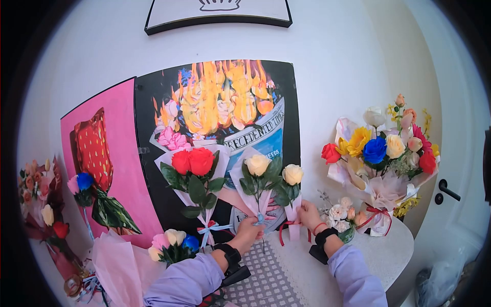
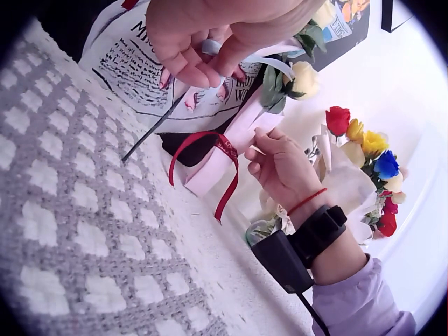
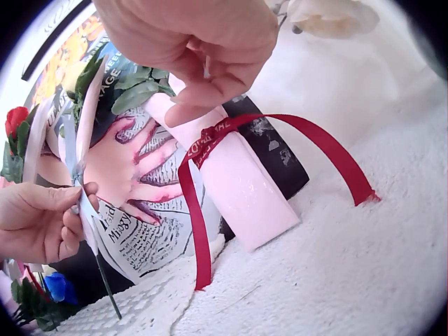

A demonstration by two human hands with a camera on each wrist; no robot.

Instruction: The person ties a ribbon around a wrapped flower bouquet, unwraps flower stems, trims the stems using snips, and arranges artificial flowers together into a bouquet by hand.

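My left hand (image 1: 247,234) pinches a small bouquet at its light blue ribbon (image 3: 78,171); a cream rose (image 1: 257,165) stands above in white wrapping, and its dark stem (image 2: 157,126) sticks out below. To the right, my right hand (image 1: 310,216) pinches the edge of the pale pink wrapping paper (image 3: 248,196) around a second cream rose (image 1: 293,174). A red ribbon (image 3: 201,245) with printed lettering is tied around that paper, its ends hanging loose. Both bouquets stand upright in front of a flower poster (image 1: 215,102).
Left of my hands, a red rose bouquet (image 1: 197,162) leans on the poster. A large mixed bouquet (image 1: 378,189) stands at right by a small vase of pale flowers (image 1: 339,212). Pink paper (image 1: 120,263) and more roses (image 1: 174,238) lie left, beside a grey-white patterned cloth (image 1: 258,281).
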